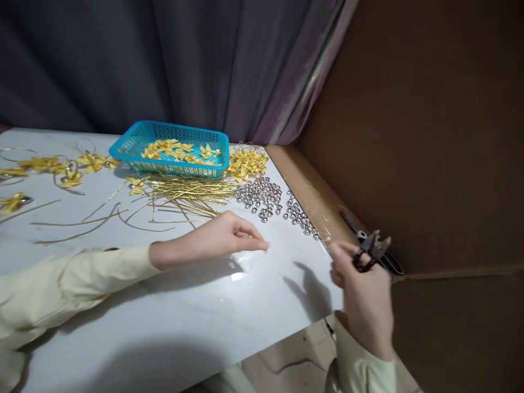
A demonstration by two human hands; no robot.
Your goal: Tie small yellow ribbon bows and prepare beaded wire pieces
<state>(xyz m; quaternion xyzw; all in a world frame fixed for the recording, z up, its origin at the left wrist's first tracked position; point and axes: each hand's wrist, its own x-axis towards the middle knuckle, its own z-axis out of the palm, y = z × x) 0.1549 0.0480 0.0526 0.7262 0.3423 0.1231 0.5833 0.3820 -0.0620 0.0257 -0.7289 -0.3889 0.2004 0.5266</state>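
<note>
You sit at a glossy white table (pixel 172 322) that catches a soft glare near its middle. Behind its far edge hangs a dark grey curtain (pixel 164 60), with a pinkish fold at its right side. A brown cardboard wall (pixel 429 136) stands along the table's right edge.

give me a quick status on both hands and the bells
Left hand flat on white table, fingers reaching toward silver bells. Right hand holds small snips at table edge. Nothing between.
</note>
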